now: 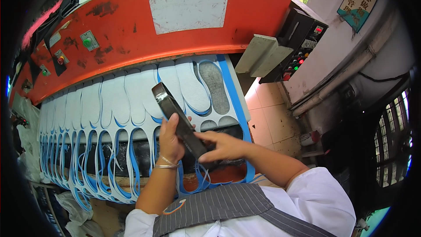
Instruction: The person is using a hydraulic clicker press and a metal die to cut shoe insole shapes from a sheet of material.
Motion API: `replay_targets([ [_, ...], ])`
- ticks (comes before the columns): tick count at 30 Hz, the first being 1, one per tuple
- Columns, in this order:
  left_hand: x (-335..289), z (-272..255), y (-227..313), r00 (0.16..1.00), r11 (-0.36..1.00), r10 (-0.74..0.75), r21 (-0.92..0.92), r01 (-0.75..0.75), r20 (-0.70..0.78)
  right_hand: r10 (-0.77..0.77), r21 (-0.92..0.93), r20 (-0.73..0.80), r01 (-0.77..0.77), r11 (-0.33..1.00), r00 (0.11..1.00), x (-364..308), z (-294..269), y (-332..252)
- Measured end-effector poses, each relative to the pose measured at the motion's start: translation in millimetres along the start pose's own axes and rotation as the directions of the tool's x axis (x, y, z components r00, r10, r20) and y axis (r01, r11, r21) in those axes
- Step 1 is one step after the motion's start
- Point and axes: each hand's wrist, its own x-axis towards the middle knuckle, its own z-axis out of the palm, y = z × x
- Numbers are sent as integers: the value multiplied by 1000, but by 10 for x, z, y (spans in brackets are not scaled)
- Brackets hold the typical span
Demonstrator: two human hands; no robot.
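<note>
Both my hands are on a long, dark cutting die (180, 120) with a shiny metal band at its far end, tilted above the work sheet. My left hand (171, 140) wraps round its left side, a bracelet at the wrist. From the right, my right hand (221, 146) grips its near end, thumb and fingers closed on it. Under them lies a ribbed white foam sheet (239, 118) with blue edges. Rows of sole-shaped insoles (115, 101) lie cut in its far part; the near part hangs as a web of holes. Grey shows through one sole-shaped opening (213, 85).
A red press beam (258, 8) spans the far side, with buttons (87, 41) at its left. A black control box (302, 48) with lit buttons stands at the right beside a pale metal bracket (263, 55). Pipes (346, 74) run along the right wall above a tiled floor (267, 118).
</note>
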Motion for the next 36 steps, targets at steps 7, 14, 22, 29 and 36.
replay_targets([
  [7,-594,-354,906,970,776,-77,624,-87,231,106,-218,349,-29,976,931,426,548,-369],
  [14,-1019,-1444,2183,923,-343,293,929,-141,248,77,-573,112,1,819,991,549,753,-447],
  [22,-1130,-1859,2842,887,853,429,399,-335,-171,281,-516,-142,-313,797,949,801,190,-223],
  [29,43,-590,1988,798,-382,92,761,-524,596,501,232,-613,-467,853,611,1464,-1010,111],
  [36,1173,315,1103,566,-712,-368,168,-682,737,350,308,-519,-211,928,779,1618,-995,292],
])
